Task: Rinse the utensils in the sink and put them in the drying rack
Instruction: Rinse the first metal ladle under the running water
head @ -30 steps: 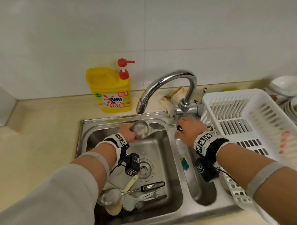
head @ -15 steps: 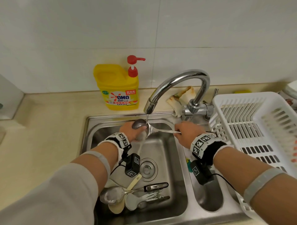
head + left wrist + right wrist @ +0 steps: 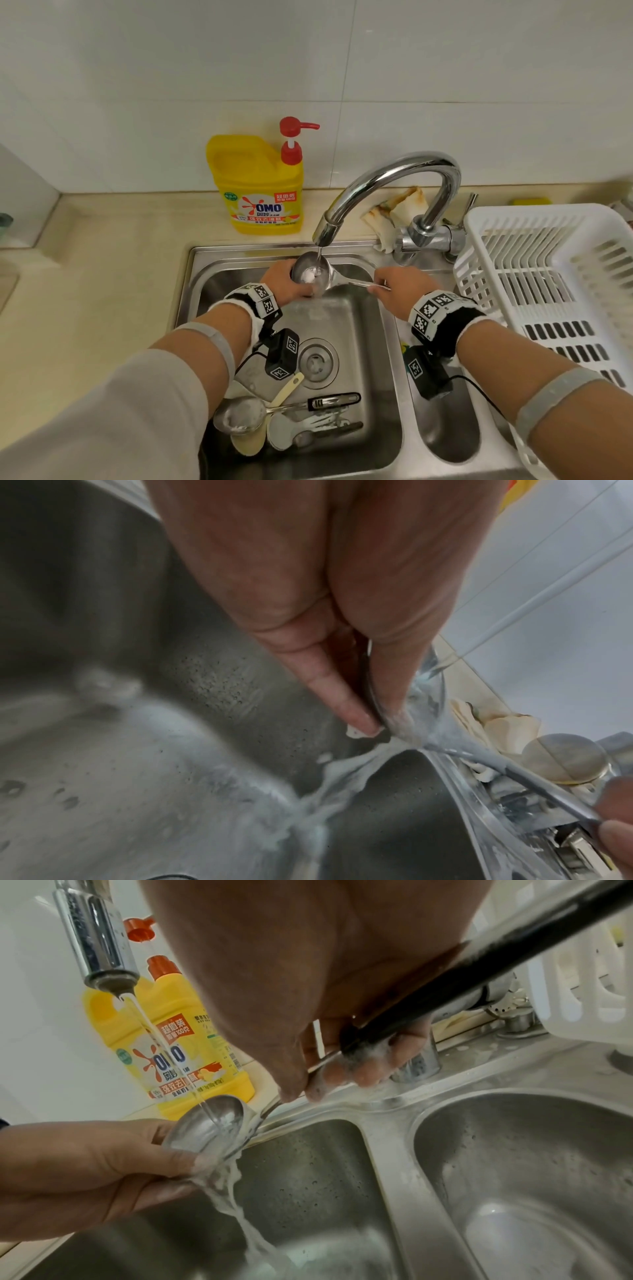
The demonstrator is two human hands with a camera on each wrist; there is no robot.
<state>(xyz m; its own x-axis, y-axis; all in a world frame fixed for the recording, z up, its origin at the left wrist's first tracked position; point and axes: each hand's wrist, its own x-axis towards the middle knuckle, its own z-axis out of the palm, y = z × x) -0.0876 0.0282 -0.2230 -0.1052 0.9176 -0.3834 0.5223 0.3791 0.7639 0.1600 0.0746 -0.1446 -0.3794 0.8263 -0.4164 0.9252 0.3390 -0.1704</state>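
A steel ladle [image 3: 310,272] with a black handle [image 3: 479,955] is under the running faucet [image 3: 394,171], over the left sink basin [image 3: 342,329]. My left hand [image 3: 284,281] pinches the ladle's bowl [image 3: 209,1123], thumb inside and fingers beneath. My right hand [image 3: 376,286] grips the handle, fingers [image 3: 359,1066] curled round it. Soapy water spills off the ladle's rim [image 3: 438,691] past my left hand [image 3: 377,710]. Several soapy utensils [image 3: 284,421] lie at the near end of the basin. The white drying rack [image 3: 548,274] stands to the right and looks empty.
A yellow detergent bottle [image 3: 260,192] with a red pump stands behind the sink on the counter. A crumpled cloth [image 3: 397,212] lies behind the tap. The smaller right basin [image 3: 448,428] sits between the main basin and the rack.
Both hands stay under the tap on the ladle. The ladle's bowl has turned a little under the stream, and more soapy water now runs off its edge.
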